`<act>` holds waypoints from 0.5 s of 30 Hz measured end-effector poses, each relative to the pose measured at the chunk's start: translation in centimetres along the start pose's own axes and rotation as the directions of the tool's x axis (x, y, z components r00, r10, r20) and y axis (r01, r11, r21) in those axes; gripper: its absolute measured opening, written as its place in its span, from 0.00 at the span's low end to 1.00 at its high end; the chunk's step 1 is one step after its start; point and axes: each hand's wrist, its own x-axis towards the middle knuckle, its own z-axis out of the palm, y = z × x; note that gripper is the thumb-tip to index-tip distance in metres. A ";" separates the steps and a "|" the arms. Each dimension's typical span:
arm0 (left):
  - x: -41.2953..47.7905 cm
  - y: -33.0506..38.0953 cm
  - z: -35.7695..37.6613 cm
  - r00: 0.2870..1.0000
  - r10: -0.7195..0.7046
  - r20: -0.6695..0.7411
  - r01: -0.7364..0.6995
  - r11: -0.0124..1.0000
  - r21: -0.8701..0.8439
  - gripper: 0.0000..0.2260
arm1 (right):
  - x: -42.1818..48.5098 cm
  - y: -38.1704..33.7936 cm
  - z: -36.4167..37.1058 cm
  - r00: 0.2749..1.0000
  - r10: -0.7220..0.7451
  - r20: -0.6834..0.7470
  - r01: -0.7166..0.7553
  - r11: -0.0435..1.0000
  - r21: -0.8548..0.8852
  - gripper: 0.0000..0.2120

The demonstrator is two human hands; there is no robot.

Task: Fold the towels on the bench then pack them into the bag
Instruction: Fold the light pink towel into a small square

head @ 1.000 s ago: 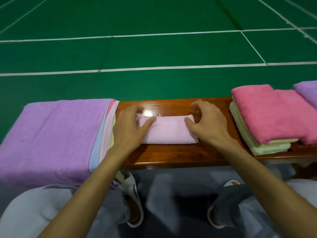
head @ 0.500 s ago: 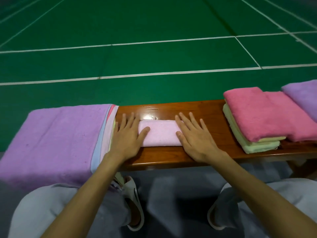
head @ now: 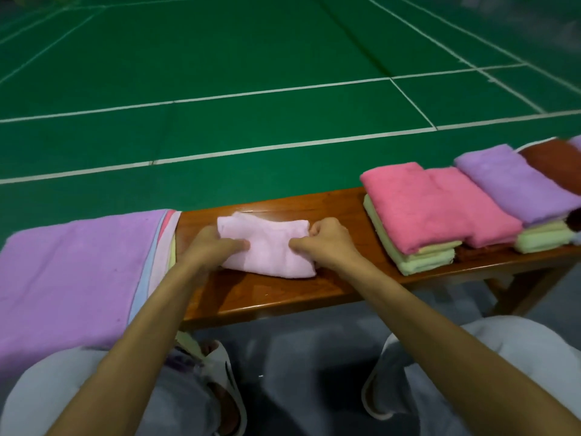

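On the bench (head: 283, 297), the left hand (head: 213, 247) and right hand (head: 327, 243) are pinching the folded pink towel (head: 267, 247) by its ends; next, it is probably needing a careful carry onto the folded stack (head: 418, 206).

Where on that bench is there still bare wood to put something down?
Bare bench shows between the light pink towel and the pink-topped stack, and along the near edge in front of that towel. The spread purple pile covers the left end; folded stacks crowd the right.
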 end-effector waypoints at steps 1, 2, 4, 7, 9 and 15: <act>0.0 0.8 -0.4 0.999 -0.013 0.037 0.017 0.995 -0.096 0.17 | -0.4 0.0 -0.6 1.000 -0.007 0.013 0.006 0.997 0.081 0.15; 0.0 1.9 -0.7 0.997 -0.012 0.077 0.026 0.982 -0.186 0.15 | -0.8 0.0 -1.5 0.999 -0.029 0.015 0.027 0.990 0.135 0.14; 0.4 4.1 -1.1 0.993 0.029 0.119 0.010 0.948 -0.318 0.15 | -1.8 0.0 -3.7 0.992 -0.123 0.001 0.119 0.966 0.228 0.21; 0.6 8.9 0.6 0.975 0.171 0.144 -0.094 0.898 -0.430 0.09 | -2.7 -0.4 -8.2 0.968 -0.248 -0.046 0.249 0.914 0.320 0.28; 0.6 12.8 3.5 0.952 0.260 0.161 -0.155 0.864 -0.479 0.08 | -2.3 -0.2 -11.4 0.969 -0.223 -0.105 0.246 0.911 0.331 0.25; 1.9 22.7 16.3 0.922 0.331 0.199 -0.165 0.803 -0.572 0.08 | -0.6 5.6 -21.0 0.889 0.022 -0.457 0.121 0.952 0.282 0.19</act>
